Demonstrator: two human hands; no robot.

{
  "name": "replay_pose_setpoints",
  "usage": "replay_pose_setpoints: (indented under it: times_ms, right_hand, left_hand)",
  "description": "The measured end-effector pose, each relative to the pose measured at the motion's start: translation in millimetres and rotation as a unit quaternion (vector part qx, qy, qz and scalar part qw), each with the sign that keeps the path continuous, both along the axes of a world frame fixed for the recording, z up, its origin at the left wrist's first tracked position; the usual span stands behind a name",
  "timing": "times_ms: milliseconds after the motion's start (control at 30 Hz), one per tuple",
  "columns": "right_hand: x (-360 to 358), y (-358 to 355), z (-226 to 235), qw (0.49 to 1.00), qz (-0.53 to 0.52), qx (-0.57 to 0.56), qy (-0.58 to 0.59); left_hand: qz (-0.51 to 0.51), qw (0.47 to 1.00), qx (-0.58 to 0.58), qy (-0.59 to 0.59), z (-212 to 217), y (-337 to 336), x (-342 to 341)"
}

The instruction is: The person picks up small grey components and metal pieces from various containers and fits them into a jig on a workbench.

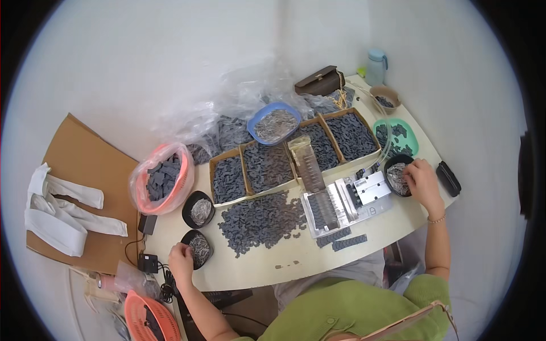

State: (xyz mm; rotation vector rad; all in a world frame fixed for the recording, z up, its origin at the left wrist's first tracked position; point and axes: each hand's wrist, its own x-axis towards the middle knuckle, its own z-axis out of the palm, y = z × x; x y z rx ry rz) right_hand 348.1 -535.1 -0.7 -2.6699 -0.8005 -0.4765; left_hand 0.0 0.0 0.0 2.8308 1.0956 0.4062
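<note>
At the table's left front edge, my left hand (181, 263) is at the rim of a black bowl (209, 262) of thin metal pins (199, 249). Its fingers are curled together, and anything between them is too small to make out. My right hand (424, 183) reaches over another black bowl (389, 185) at the right, which also holds metal pins (398, 177). Those fingers are bent and closed at the pins; what they grip is hidden. Left of this bowl sits a metal fixture (371, 187) with a white block and a clear ribbed cover (307, 165).
Small dark grey parts (259, 221) lie heaped mid-table. Behind them, a divided cardboard box (270, 186) holds more, beside a blue bowl (253, 132) of pins. A pink basket (185, 179), green tray (410, 133), black case (449, 179) and third black bowl (190, 219) stand around.
</note>
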Motion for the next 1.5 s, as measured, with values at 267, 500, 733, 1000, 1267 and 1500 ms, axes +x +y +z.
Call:
replay_pose_setpoints:
  times_ms: [267,500,733,1000,1267,1500]
  right_hand:
    - [-48.4,91.2,-4.1,0.949,0.299,0.099,0.001]
    - [-59.0,132.3,-26.6,0.924,0.377,0.038,-0.041]
    - [-56.7,128.1,-36.2,0.914,0.395,0.084,-0.04]
    - [-56.5,130.4,-38.0,0.912,0.398,0.089,-0.046]
    - [-54.0,109.5,-22.6,0.933,0.351,0.074,0.016]
    - [-81.7,105.9,-24.8,0.936,0.339,-0.052,-0.079]
  left_hand:
    - [-0.23,0.805,-0.477,-0.266,-10.5,-127.8,106.9]
    - [-0.403,0.831,-0.321,-0.209,-41.4,-223.0,174.7]
    - [-0.43,0.879,-0.123,-0.165,-44.0,-241.7,184.3]
    - [-0.44,0.881,-0.094,-0.148,-31.9,-242.8,189.3]
    - [-0.392,0.882,-0.212,-0.151,-27.3,-218.3,184.5]
    - [-0.251,0.918,-0.154,-0.266,-1.3,-147.1,130.2]
